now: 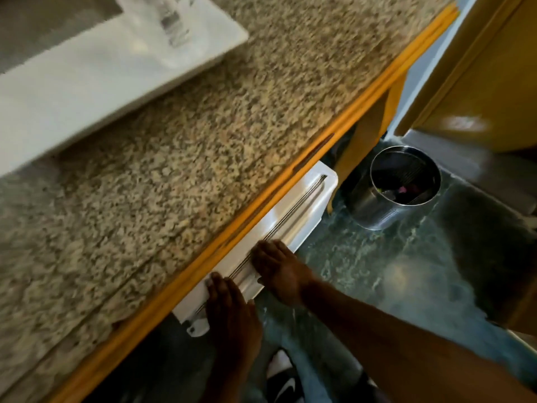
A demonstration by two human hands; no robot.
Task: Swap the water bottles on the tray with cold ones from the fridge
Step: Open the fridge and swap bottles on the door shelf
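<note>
A white tray (87,91) lies on the speckled granite counter (180,146) at the upper left. On it stands a blurred clear water bottle (173,23). Under the counter's orange edge, the top of the white fridge door (302,205) sticks out a little, seen from above. My left hand (232,312) lies over the near end of the door's top. My right hand (280,270) rests just beyond it, fingers bent over the door's top edge. The inside of the fridge is hidden by the counter.
A round steel bin (398,190) with rubbish stands on the dark green floor (392,286) to the right of the fridge door. A yellow cabinet or door (479,82) fills the upper right. My shoe (282,379) shows at the bottom.
</note>
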